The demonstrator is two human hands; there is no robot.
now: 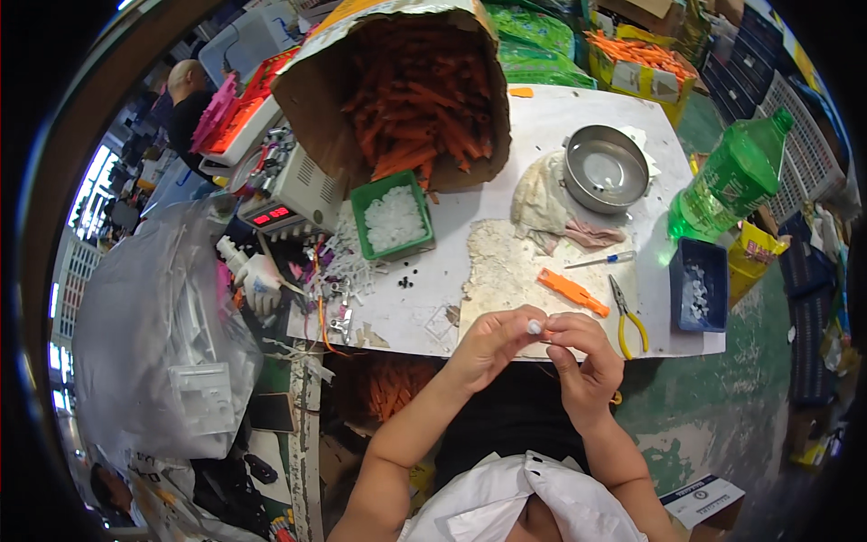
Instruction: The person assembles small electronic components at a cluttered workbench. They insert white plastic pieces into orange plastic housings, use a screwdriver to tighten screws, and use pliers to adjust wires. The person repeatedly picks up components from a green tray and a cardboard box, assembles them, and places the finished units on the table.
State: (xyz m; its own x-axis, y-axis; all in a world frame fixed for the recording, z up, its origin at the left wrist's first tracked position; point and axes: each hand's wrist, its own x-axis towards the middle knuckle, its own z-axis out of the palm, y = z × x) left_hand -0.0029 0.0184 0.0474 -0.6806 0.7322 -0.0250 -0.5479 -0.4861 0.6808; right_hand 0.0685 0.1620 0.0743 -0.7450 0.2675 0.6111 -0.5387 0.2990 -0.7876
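Note:
Close together at the table's front edge, my left hand (492,348) and my right hand (589,361) have their fingers closed. A small white plastic piece (534,327) shows at my left fingertips. My right fingertips meet it, with a bit of orange beside them; what they pinch is mostly hidden. Just beyond my hands lies a flat orange plastic part (573,292). Yellow-handled pliers (629,321) rest to the right of it, and a screwdriver with a blue handle (616,258) lies farther back.
A large bag (302,117) of orange parts stands at the back. Left of centre sits a green bin (426,242) of white pieces, near a power supply (293,185). On the right are a metal bowl (578,194), a blue bin (700,321) and a green bottle (727,181).

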